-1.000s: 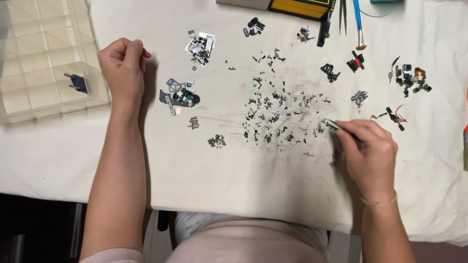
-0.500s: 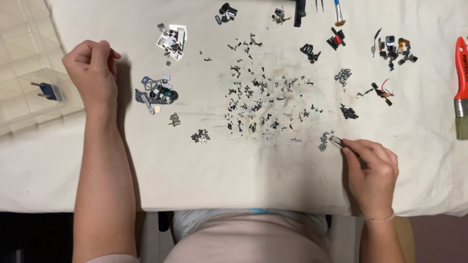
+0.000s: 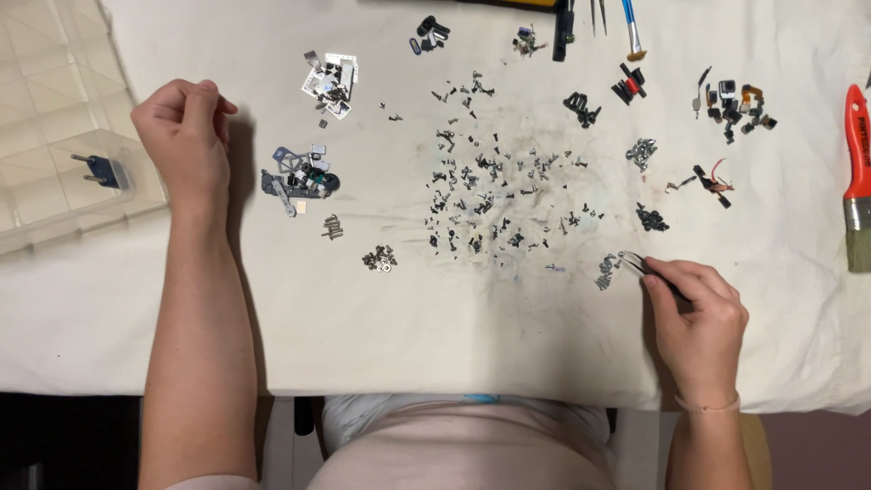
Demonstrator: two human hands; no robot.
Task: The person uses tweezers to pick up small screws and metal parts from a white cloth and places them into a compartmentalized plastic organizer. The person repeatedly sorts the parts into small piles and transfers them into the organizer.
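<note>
We look down at a white cloth spread over a table, with our two bare arms reaching onto it. Compared with a second ago, our right hand has drawn back toward our body and to the right, away from the thick scatter of tiny dark screws in the middle of the cloth. It now rests near the front edge, pinching slim metal tweezers between thumb and fingers. The tweezer tips sit just beside a small pile of silvery screws that lies apart from the main scatter. The tips look nearly closed, but whether they grip a screw is too small to tell. We judge that single screws are being carried off to this pile, so the sorting is under way, with most of the scatter left to go through.

Our left hand has hardly moved: it lies on the cloth as a loose fist, holding nothing we can see, near a blue and grey cluster of small parts and just right of a clear compartment box.

The screws are very small, dark and silver, lying loose over a grey smudged patch. A red-handled brush lies at the far right.
</note>
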